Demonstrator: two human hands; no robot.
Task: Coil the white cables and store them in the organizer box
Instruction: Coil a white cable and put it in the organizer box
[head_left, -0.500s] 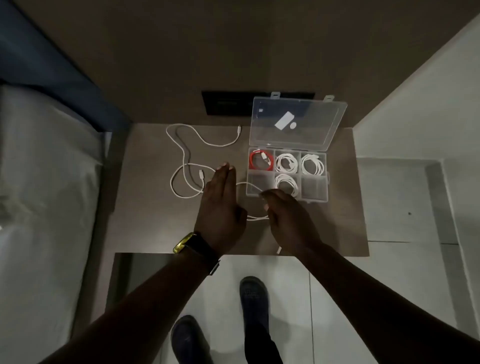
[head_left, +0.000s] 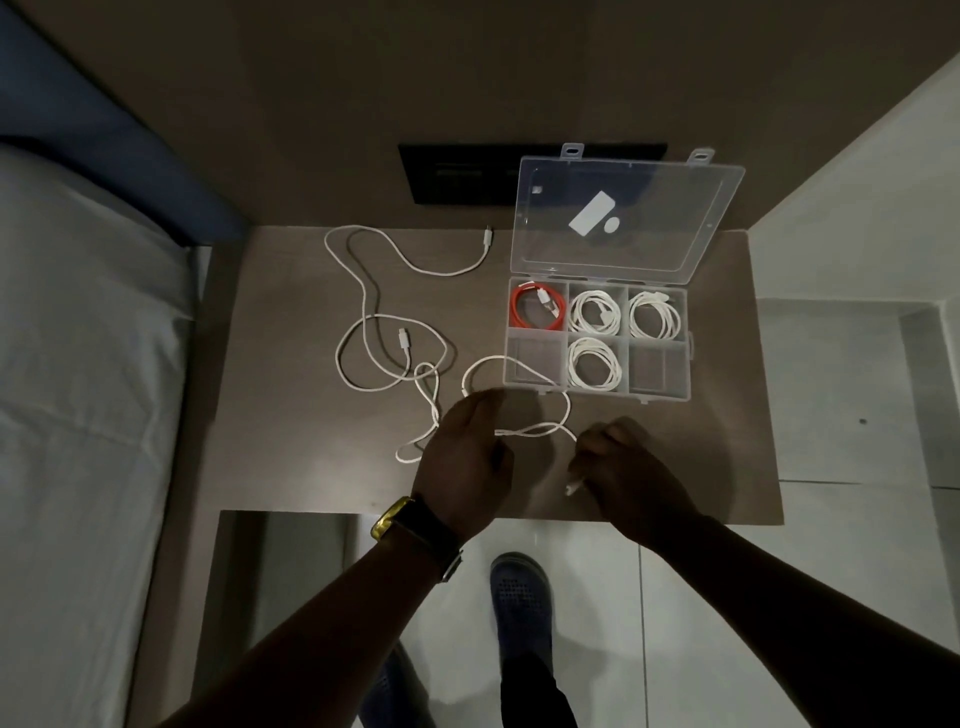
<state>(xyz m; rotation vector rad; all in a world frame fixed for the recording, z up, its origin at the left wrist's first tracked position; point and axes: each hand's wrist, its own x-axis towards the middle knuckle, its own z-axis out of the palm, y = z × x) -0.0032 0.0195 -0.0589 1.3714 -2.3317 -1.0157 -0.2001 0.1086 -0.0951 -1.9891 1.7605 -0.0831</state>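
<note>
A clear organizer box (head_left: 690, 349) stands open on the brown table, lid tipped back. It holds a red coiled cable (head_left: 536, 310) and three white coils (head_left: 595, 313). Two loose white cables lie on the table: one (head_left: 363, 306) sprawls at the back left, the other (head_left: 535, 430) loops in front of the box. My right hand (head_left: 628, 467) is closed on this nearer cable close to its plug end. My left hand (head_left: 470, 460) pinches the same cable further along, fingers curled over it.
The table's front edge (head_left: 519, 517) runs just below my hands. A bed with a grey sheet (head_left: 78, 415) borders the table on the left. A black panel (head_left: 457, 176) sits on the wall behind the box. My shoes (head_left: 519, 592) are on the tiled floor below.
Both hands have drawn back toward the table's front edge. My right hand has closed on the cable and pulled its end out; my left hand has gone from flat to curled over it.
</note>
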